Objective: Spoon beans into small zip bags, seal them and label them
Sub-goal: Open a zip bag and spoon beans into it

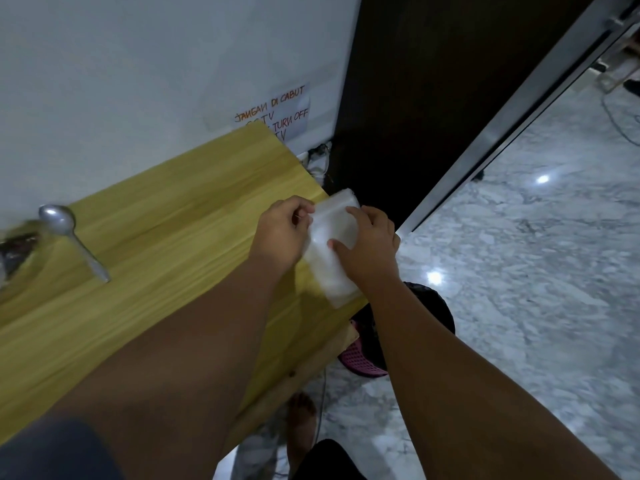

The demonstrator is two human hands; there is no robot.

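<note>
At centre frame I see both hands on a stack of clear, glossy zip bags [334, 244] lying at the right end of the pale wood-grain surface [166, 237]. My left hand [282, 233] pinches the stack's upper left edge; my right hand [369, 245] presses its fingers down on top. A metal spoon [71, 237] lies at left, well apart. A blurred dark shape is cut off at far left. A pink basket [356, 358] sits on the marble floor [536, 271], partly hidden by my right forearm.

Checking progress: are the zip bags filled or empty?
Empty: the zip bags look flat and clear, no beans visible; both hands grip them.
</note>
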